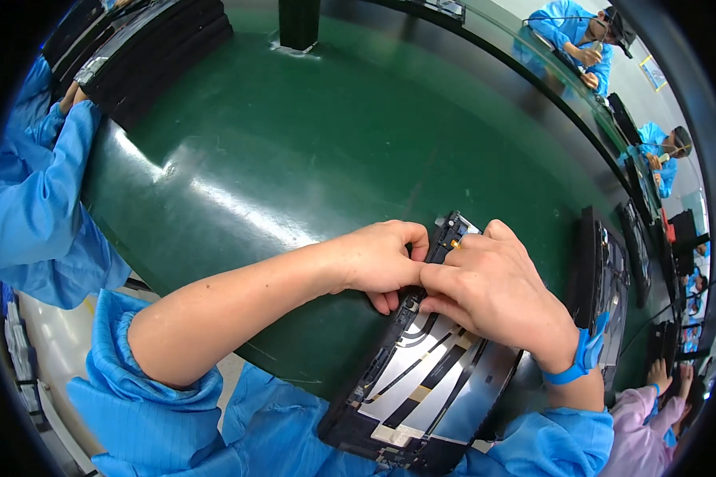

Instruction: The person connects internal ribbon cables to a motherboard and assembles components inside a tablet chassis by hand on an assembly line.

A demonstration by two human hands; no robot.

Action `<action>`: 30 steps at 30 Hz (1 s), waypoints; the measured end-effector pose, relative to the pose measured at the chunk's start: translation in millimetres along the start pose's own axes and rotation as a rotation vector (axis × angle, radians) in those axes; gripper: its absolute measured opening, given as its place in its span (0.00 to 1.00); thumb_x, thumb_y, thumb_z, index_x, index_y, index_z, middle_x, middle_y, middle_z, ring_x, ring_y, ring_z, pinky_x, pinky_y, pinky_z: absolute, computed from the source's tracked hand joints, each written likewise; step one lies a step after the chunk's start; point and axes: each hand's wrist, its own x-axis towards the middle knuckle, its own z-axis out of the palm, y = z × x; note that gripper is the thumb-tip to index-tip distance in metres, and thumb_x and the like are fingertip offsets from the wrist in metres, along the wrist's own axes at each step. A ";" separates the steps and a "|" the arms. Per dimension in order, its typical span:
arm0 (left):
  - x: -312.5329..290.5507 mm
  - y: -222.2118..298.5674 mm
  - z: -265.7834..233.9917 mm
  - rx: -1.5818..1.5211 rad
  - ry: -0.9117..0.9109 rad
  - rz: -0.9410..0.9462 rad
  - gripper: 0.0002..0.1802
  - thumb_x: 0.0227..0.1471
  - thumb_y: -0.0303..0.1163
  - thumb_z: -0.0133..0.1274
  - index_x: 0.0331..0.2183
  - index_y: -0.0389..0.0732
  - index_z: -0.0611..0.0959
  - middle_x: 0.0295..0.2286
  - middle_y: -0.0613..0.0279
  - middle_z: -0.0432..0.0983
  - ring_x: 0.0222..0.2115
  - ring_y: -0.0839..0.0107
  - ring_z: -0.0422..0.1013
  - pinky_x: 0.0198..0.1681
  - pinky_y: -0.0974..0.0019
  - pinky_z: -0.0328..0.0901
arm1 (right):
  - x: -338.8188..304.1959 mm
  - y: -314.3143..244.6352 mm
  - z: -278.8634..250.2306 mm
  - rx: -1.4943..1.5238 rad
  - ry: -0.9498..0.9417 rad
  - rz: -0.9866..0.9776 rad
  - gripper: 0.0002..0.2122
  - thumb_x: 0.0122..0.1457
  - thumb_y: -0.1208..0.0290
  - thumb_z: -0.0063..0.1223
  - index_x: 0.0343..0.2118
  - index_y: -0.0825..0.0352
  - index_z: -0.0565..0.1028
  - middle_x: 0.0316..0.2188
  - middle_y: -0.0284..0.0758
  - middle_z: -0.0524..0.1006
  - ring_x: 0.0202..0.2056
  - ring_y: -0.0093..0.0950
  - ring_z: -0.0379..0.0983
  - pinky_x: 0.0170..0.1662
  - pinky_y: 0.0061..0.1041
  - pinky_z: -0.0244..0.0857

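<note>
An opened tablet (445, 378), its silver inner plate crossed by dark ribbon cables, lies tilted at the front edge of the green table against my blue sleeves. My left hand (386, 258) grips its left rim, thumb on top and fingertips curled round the outside. Over the tablet's upper part, my right hand (485, 282) is closed, thumb and forefinger pinched close to the left thumb. Whatever sits between those right fingertips is hidden. A blue band (577, 358) circles the right wrist.
The glossy green table (358, 135) bears a stack of black trays (151, 60) at far left and a dark post (298, 28) at the back. More tablet-like units (605, 278) stand on the right. A co-worker's blue sleeve (44, 183) is at left; others work beyond a glass divider (533, 79).
</note>
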 end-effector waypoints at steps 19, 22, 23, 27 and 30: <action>2.0 -4.6 6.8 -0.002 0.036 0.026 0.11 0.41 0.32 0.48 0.24 0.36 0.66 0.16 0.61 0.66 0.13 0.76 0.66 0.15 0.76 0.64 | -29.1 22.3 -10.8 0.137 0.173 0.258 0.12 0.42 0.66 0.51 0.25 0.66 0.63 0.20 0.37 0.68 0.20 0.35 0.67 0.23 0.30 0.60; 4.2 -6.3 6.9 -0.011 0.040 0.009 0.11 0.40 0.32 0.48 0.24 0.36 0.66 0.16 0.61 0.65 0.13 0.76 0.66 0.15 0.75 0.64 | -17.0 26.4 1.6 0.521 0.141 0.281 0.11 0.40 0.71 0.54 0.27 0.67 0.67 0.11 0.35 0.64 0.14 0.26 0.62 0.18 0.21 0.55; 4.8 -6.9 6.7 -0.013 0.049 0.010 0.11 0.40 0.32 0.48 0.24 0.37 0.66 0.16 0.62 0.65 0.13 0.76 0.66 0.15 0.76 0.64 | -12.4 27.9 6.5 0.605 0.127 0.353 0.08 0.42 0.71 0.53 0.24 0.68 0.68 0.09 0.34 0.64 0.14 0.22 0.61 0.18 0.19 0.54; 4.2 -3.3 10.3 0.009 0.061 0.052 0.11 0.38 0.32 0.46 0.22 0.36 0.65 0.15 0.59 0.68 0.13 0.75 0.66 0.13 0.75 0.64 | -9.9 36.2 11.7 0.629 -0.016 0.405 0.10 0.42 0.66 0.51 0.20 0.69 0.69 0.15 0.39 0.70 0.19 0.32 0.68 0.22 0.26 0.59; 3.9 -4.5 10.2 0.022 0.089 0.032 0.10 0.40 0.32 0.48 0.24 0.38 0.66 0.15 0.63 0.65 0.13 0.76 0.66 0.14 0.76 0.64 | -9.3 37.7 13.2 0.611 -0.059 0.420 0.11 0.41 0.66 0.52 0.20 0.70 0.68 0.15 0.40 0.70 0.19 0.33 0.68 0.22 0.26 0.59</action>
